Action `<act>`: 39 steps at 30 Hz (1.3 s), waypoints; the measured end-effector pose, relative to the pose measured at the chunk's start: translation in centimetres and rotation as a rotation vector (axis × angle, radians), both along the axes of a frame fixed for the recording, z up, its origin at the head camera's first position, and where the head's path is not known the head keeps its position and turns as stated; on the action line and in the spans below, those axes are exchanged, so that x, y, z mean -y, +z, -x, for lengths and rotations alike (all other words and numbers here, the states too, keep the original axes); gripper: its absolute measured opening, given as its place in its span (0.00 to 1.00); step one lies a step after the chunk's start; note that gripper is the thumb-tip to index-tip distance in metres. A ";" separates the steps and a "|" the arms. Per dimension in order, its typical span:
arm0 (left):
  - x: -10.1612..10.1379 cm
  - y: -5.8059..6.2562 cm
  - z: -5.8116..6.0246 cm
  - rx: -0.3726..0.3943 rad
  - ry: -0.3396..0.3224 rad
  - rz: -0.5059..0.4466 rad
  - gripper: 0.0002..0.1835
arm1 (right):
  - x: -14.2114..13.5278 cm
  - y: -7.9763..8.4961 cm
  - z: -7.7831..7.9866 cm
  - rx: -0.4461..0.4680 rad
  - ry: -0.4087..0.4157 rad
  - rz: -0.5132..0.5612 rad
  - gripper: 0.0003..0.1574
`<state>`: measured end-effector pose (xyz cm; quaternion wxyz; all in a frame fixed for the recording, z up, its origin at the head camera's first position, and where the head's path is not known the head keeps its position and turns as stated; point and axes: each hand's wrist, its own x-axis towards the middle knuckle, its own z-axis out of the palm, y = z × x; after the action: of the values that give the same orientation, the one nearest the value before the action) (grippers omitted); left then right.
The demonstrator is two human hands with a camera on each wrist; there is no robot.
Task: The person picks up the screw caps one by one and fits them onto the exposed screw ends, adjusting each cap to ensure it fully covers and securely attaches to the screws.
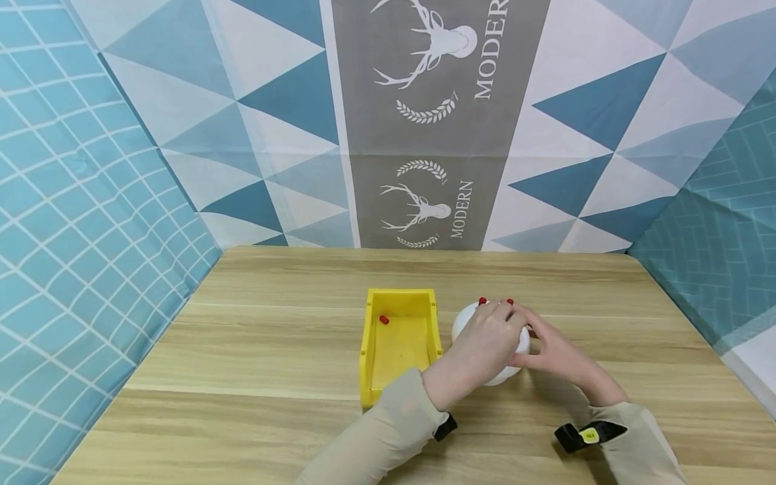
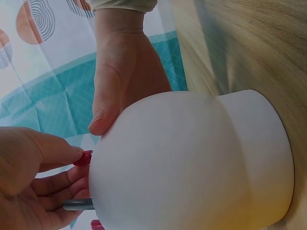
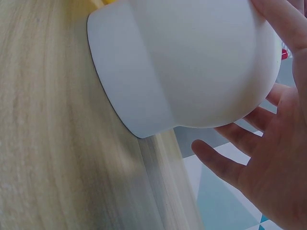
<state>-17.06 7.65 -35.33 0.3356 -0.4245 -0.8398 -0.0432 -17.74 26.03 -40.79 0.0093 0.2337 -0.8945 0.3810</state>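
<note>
Nearer the right edge of the desk [image 1: 242, 364] than the left, at a white dome [image 2: 168, 158], pinching a red cap [image 2: 83, 158] with the left hand [image 1: 485, 338], bracing with spread fingers of the right hand [image 1: 554, 347]. Seemingly fitting or removing; probably calls next for steadying.

- L sleeve [image 1: 366, 441], approx 6 o'clock in head view: beige, long, w/ faint pinkish patch [image 1: 407, 405] nr wrist end
- R sleeve [image 1: 645, 448], approx 4 o'clock: same beige
- R cuff [image 2: 125, 4], approx 12 o'clock in L wrist view: pale, hemmed edge
- L wrist unit [image 1: 445, 427], approx 5 o'clock: blk, mostly hidden
- R wrist unit [image 1: 570, 438], approx 4 o'clock: blk, chunky, w/ yel. label [image 1: 589, 436], lettering too sm. to read
</note>
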 end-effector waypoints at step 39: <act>1.7 1.1 0.1 0.097 0.039 -0.103 0.09 | -0.1 -0.4 0.2 0.055 -0.003 0.043 0.54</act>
<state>-17.14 5.90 -34.22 0.3166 -0.3878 -0.8598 -0.1006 -17.95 26.17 -41.16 -0.0096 0.2215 -0.8863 0.4065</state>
